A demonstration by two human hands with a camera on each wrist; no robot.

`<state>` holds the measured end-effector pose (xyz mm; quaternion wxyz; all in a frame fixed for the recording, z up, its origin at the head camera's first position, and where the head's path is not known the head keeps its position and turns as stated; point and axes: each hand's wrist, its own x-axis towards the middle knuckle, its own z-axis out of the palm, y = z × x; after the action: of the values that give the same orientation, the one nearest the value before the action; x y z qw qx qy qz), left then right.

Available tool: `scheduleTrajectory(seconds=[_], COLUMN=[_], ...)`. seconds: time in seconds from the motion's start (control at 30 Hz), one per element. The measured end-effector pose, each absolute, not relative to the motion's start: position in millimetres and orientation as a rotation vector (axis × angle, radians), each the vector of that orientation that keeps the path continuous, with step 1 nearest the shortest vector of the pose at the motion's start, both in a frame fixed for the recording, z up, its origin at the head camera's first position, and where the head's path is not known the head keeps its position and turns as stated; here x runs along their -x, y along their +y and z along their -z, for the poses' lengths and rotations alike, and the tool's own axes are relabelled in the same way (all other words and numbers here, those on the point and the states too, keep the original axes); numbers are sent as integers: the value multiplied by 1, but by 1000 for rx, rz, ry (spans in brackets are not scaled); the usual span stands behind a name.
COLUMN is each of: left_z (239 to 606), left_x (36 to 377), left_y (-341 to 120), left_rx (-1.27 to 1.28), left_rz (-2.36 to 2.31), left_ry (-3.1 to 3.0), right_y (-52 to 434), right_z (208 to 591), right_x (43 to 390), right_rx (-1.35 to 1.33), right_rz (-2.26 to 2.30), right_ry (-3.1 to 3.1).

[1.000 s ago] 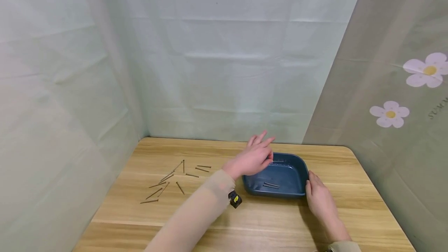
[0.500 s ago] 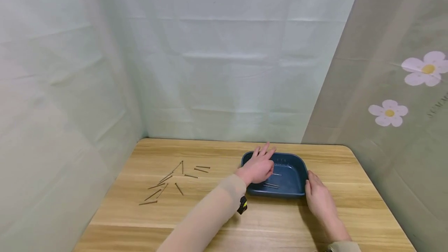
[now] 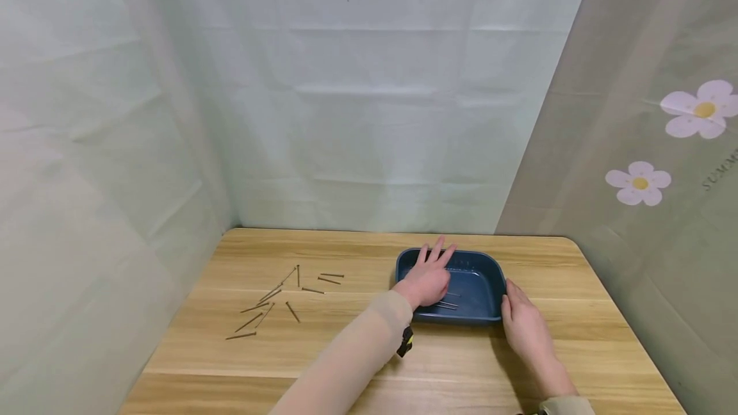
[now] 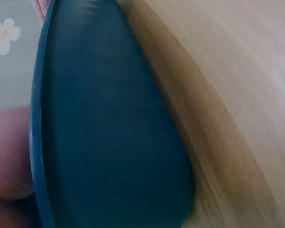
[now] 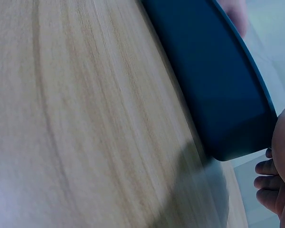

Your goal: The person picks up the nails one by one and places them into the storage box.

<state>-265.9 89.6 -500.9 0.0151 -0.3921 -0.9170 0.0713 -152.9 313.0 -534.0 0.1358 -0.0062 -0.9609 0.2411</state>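
Nail-handling at a shallow blue tray, both hands engaged. The tray sits on the right half of the wood-patterned surface. The left hand reaches down inside it, three fingers fanned upward and apart, thumb and forefinger drawn together; these appear to pinch a nail whose free length projects to the right, though the contact itself is hidden. Just nearer the person, two more nails lie side by side on the tray floor. The right hand rests against the outside of the right end wall, relaxed and unfurled, thumb apart from the fingers; no finger is seen hooked over the rim. About a dozen scattered nails lie on the surface to the left.

Wrist views: mainly the tray's outer walls; neither shows the pinch.

Technique (judged): the step in hand seems to be laying the pinched nail down. It is best kept low and level, turned parallel to the pair, and freed by parting thumb and forefinger only when its whole length meets the floor; a drop could make it roll or bounce. The fanned fingers should clear the far rim on lifting. Light, steady pressure from the right hand suffices; a hard push could slide the tray.
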Motion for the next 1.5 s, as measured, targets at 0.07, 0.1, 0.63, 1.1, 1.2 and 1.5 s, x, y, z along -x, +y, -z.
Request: scheduleTrajectory(seconds=[0.07,0.1,0.63,1.1,1.2,1.5], left_z=[503,504,502,487,485,482], left_x=[266,267,259,252,250,239], left_y=[90,90,82,71,63,34], left_rx=[1209,1206,1244,1242,1240,1209], left_rz=[-227,-228,-91,186,228,473], left_ry=[-2868,-2876,-2864,-2849,-2835,-2801], right_y=[312,312,310,312,314,314], right_z=[533,533,531,527,526,530], right_x=[153,153,153,154,154,152], right_rx=[16,16,14,-20,-24,-19], right_rz=[-698,-701,-707,-681,-677,-670], right_ry=[-2784,-2784,-2816,-2805,-2808,-2820])
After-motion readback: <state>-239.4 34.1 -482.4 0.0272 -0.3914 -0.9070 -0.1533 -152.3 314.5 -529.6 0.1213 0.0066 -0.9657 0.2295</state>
